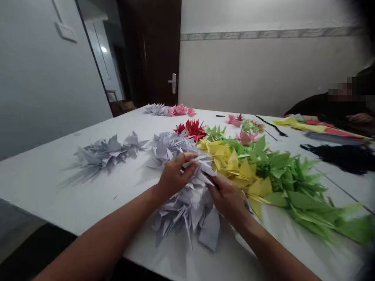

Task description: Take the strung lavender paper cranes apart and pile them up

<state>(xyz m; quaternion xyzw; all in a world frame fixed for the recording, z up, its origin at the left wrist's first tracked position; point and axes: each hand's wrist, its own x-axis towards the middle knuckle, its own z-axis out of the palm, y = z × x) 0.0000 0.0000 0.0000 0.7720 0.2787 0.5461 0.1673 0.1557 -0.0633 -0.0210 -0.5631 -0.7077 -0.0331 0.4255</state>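
Note:
Near the middle of the view, my left hand pinches a folded pale-lilac paper piece from its left side. My right hand grips the lower right of the same piece, its fingertips partly hidden by the paper. Beneath and in front of both hands spreads a heap of pale-lilac folded paper. Another lilac heap lies just behind my left hand, and a third sits farther left. Yellow folded paper is close behind my right hand, beside a long green pile.
On the white table are red paper pieces, pink pieces at the far edge, and black strands at right. A person in dark clothing sits at the far right by yellow and red sheets.

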